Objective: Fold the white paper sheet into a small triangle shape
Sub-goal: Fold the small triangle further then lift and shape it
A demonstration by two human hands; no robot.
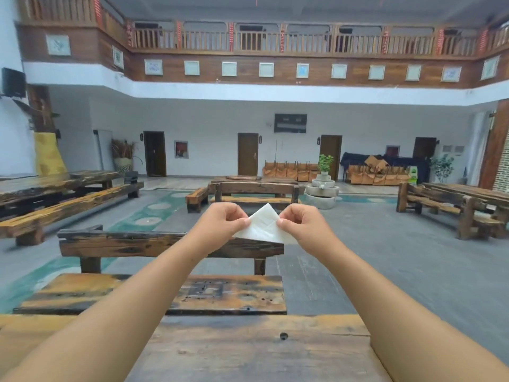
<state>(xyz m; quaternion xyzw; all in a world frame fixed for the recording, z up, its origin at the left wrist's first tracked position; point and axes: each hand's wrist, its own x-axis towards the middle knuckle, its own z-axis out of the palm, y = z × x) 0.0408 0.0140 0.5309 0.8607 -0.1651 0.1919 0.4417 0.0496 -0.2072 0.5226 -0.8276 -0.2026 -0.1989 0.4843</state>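
I hold a white paper sheet (264, 225) up in the air at arm's length, folded over itself with a pointed corner sticking up and creases across it. My left hand (223, 223) pinches its left edge between thumb and fingertips. My right hand (301, 223) pinches the right edge the same way. Both arms stretch forward over a wooden table. The sheet's lower right part is hidden behind my right hand.
A dark, worn wooden table (248, 348) with a small hole lies under my arms. Beyond it stands a wooden bench (170, 293) with a backrest. More benches and tables (55, 194) stand on the grey floor of a large hall.
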